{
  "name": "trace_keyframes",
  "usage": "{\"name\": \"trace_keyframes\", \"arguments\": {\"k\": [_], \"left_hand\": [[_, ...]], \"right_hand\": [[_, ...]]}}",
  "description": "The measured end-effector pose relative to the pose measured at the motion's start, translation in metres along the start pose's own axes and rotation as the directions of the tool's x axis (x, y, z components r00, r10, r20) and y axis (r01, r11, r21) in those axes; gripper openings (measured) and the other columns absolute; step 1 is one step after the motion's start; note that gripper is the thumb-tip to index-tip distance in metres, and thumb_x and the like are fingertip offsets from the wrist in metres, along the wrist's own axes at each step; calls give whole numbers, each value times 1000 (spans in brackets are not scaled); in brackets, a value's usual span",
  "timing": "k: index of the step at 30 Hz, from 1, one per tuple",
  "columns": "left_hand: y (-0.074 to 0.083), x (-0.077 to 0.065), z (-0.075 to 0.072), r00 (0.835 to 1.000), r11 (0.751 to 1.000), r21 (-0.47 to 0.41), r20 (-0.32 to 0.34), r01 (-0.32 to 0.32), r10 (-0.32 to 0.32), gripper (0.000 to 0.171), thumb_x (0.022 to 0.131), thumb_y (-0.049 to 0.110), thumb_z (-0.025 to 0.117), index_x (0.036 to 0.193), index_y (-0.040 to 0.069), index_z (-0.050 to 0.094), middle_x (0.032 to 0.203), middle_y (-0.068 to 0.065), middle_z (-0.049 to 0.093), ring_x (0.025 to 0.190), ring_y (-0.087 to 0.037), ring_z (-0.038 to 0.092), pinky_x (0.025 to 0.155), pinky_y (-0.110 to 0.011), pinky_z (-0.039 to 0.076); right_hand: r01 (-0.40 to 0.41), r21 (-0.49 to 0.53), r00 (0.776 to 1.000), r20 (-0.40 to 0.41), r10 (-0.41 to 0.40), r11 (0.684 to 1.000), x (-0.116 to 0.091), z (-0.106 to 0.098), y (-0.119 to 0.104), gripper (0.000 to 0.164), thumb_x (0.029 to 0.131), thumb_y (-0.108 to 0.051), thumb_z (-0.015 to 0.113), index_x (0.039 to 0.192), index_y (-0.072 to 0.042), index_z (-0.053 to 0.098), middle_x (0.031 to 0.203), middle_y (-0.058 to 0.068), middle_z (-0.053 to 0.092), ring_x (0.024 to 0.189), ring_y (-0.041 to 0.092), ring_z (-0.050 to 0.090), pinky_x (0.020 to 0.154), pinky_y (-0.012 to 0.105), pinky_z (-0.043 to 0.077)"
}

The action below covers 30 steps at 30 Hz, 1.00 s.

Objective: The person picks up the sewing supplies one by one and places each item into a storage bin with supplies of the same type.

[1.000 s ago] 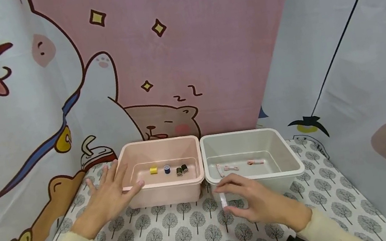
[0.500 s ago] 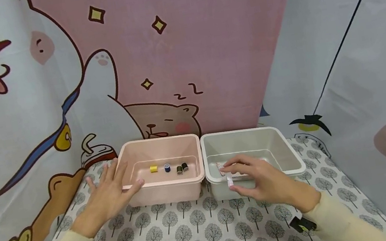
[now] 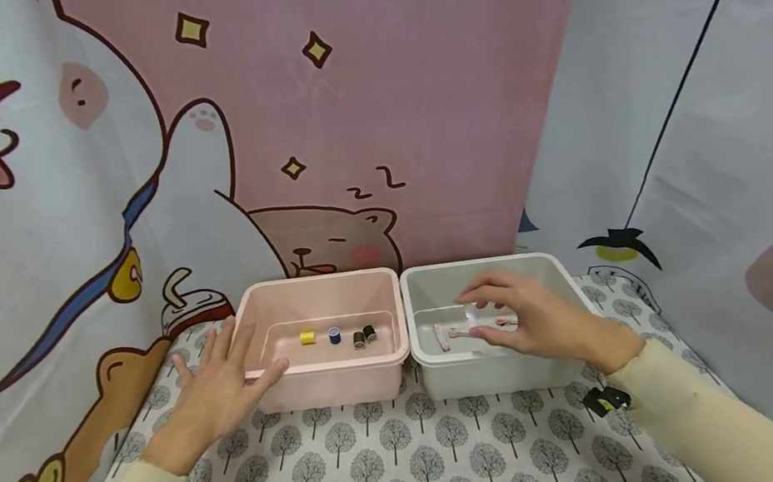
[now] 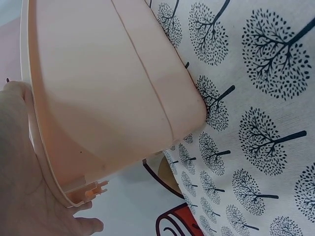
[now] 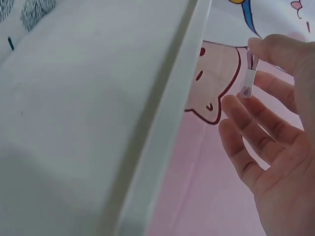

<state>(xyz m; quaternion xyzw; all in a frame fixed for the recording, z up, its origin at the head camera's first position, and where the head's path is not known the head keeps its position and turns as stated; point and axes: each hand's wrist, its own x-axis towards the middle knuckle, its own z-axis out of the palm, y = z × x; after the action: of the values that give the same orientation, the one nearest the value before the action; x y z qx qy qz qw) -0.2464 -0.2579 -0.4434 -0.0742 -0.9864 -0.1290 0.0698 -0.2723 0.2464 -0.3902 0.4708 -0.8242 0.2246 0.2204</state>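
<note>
My right hand [image 3: 539, 322] is over the pale grey-green bin [image 3: 443, 360], pinching a small looped bundle of thin cord [image 5: 249, 76] with a white band between thumb and fingertips. In the right wrist view the bundle hangs upright, with the other fingers loosely bent. Similar pinkish bundles [image 3: 442, 338] lie on that bin's floor, some partly behind my fingers. My left hand [image 3: 217, 394] is at the left front corner of the pink bin [image 3: 332, 378], fingers spread and straight, touching its rim. Inside that bin sit a yellow spool [image 3: 307, 338], a blue spool [image 3: 335, 335] and two dark green spools [image 3: 359, 340].
The two bins stand side by side on a table covered with a tree-print cloth [image 3: 393, 476]. Behind them hangs a pink and white cartoon curtain [image 3: 425, 100]. A pale fabric wall [image 3: 741, 134] rises on the right.
My right hand has moved forward and to the right, from in front of the grey-green bin to over it, still pinching the bundle. My left hand stays in place.
</note>
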Motion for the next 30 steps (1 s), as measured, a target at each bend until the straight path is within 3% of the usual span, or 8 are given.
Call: {"name": "trace_keyframes", "arguments": {"k": [6, 16, 25, 30], "left_hand": [[0, 0, 0, 1000, 1000, 0, 1, 3, -3, 106, 112, 85, 44, 186, 10, 28, 195, -28, 12, 177, -66, 10, 126, -101, -10], [0, -1, 0, 1000, 1000, -3, -6, 2, -2, 106, 112, 84, 45, 186, 10, 28, 195, -28, 13, 177, -66, 10, 126, -101, -9], [1, 0, 0, 1000, 1000, -1, -7, 5, -5, 106, 112, 85, 44, 186, 10, 28, 195, -28, 12, 178, -65, 10, 126, -101, -9], [-1, 0, 2, 1000, 1000, 1, -7, 6, -6, 106, 112, 85, 44, 186, 11, 28, 195, -28, 12, 178, -65, 10, 126, -101, -9]], "right_hand": [[-57, -38, 997, 41, 58, 998, 6, -9, 14, 45, 94, -8, 97, 137, -6, 83, 135, 8, 81, 104, 25, 83, 86, 44, 72], [-168, -77, 981, 88, 175, 983, 7, -19, 34, 40, 100, -15, 94, 138, -12, 84, 135, 4, 81, 108, 23, 82, 82, 37, 70], [-183, -88, 977, 96, 191, 979, 10, -25, 52, 40, 99, -14, 95, 137, -8, 84, 132, 9, 82, 106, 27, 83, 80, 41, 71], [-220, -94, 963, 139, 232, 971, 12, -28, 61, 39, 101, -15, 93, 138, -10, 84, 134, 10, 81, 108, 29, 83, 86, 48, 73]]}}
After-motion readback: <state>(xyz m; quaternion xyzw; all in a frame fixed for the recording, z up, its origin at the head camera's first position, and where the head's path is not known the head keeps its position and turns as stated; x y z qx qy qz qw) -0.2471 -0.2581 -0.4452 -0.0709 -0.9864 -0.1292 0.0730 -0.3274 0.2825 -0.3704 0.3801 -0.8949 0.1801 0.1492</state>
